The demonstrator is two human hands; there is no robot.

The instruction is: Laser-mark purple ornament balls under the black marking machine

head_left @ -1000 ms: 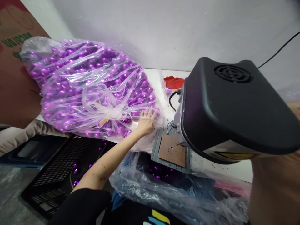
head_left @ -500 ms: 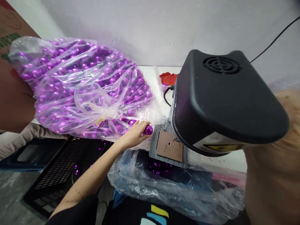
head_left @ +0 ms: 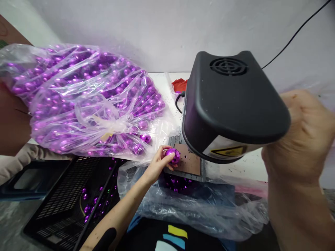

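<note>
"What changed?"
"Our left grip (head_left: 161,161), holding the purple ball (head_left: 175,156), had brought our work to the brown plate (head_left: 192,166), left side."
"Our right grip (head_left: 300,122)?"
"Right of it; we couldn't tell its hold."

Pretty soft, even light on the wall (head_left: 125,28). Plastic bag (head_left: 86,108) is full of glare, right hand (head_left: 306,130) looks stretched.

Head-worn view, facing forward and down, seemingly above table (head_left: 247,168)
</note>
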